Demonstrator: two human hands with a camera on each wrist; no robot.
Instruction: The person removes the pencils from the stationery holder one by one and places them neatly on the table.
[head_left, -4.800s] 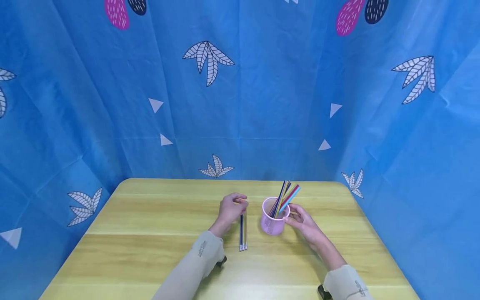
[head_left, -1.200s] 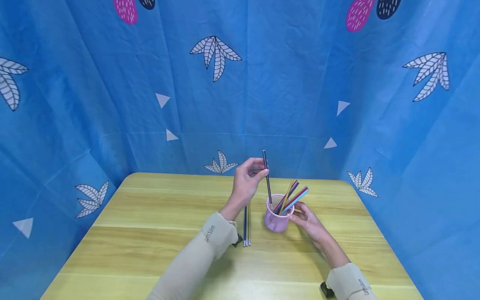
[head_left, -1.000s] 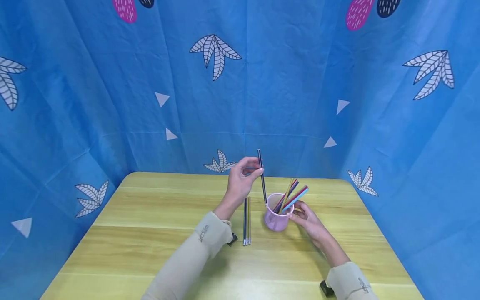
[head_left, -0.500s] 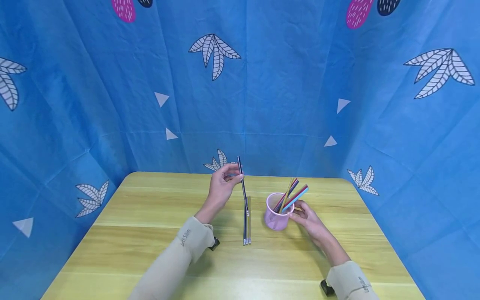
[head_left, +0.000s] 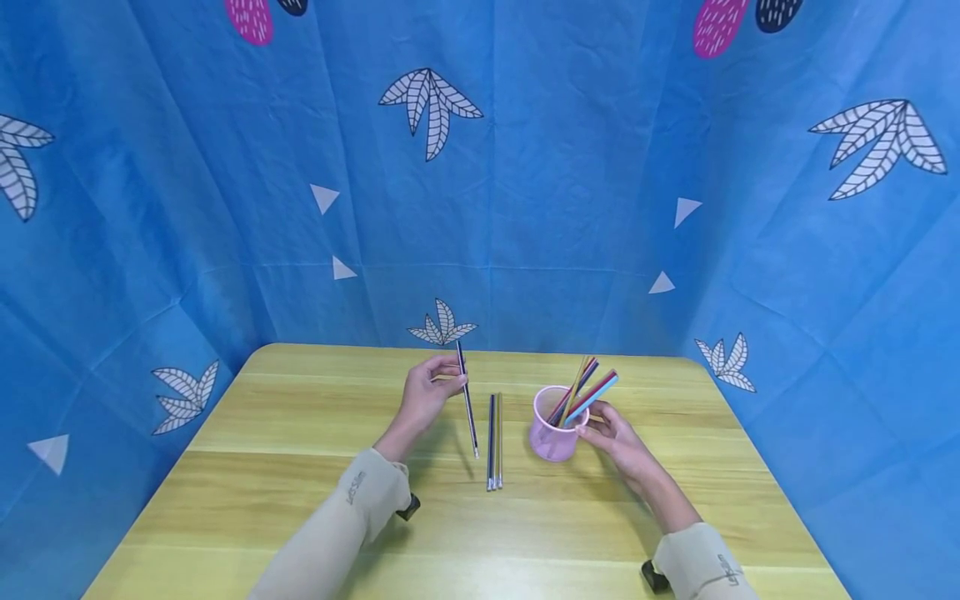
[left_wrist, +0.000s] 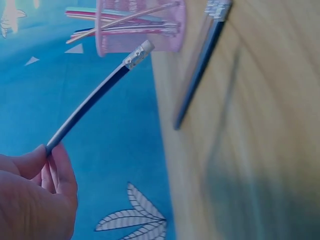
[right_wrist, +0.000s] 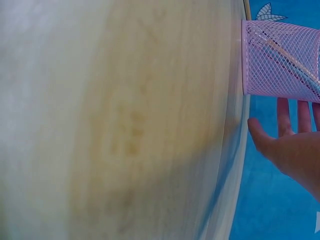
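Observation:
My left hand (head_left: 423,396) pinches a dark pencil (head_left: 468,408) near its upper end, above the table. The pencil slants, with its white eraser (left_wrist: 147,46) pointing down in the head view. Just right of it, three pencils (head_left: 495,442) lie side by side, eraser ends toward me. Farther right stands a pink mesh pen cup (head_left: 552,444) with several colored pencils (head_left: 577,392) leaning to the right. My right hand (head_left: 618,446) is at the cup's right side. Its straight fingers (right_wrist: 283,112) touch the mesh in the right wrist view, while the thumb stands apart.
All this is on a yellow wood-grain table (head_left: 300,475). A blue patterned curtain (head_left: 555,208) hangs behind the table and along both sides. The table's back edge lies beyond the cup and pencils.
The left hand took a dark pencil to the cup's rim, then moved it left and lowered it to left of the pencil row. The right hand stayed at the cup.

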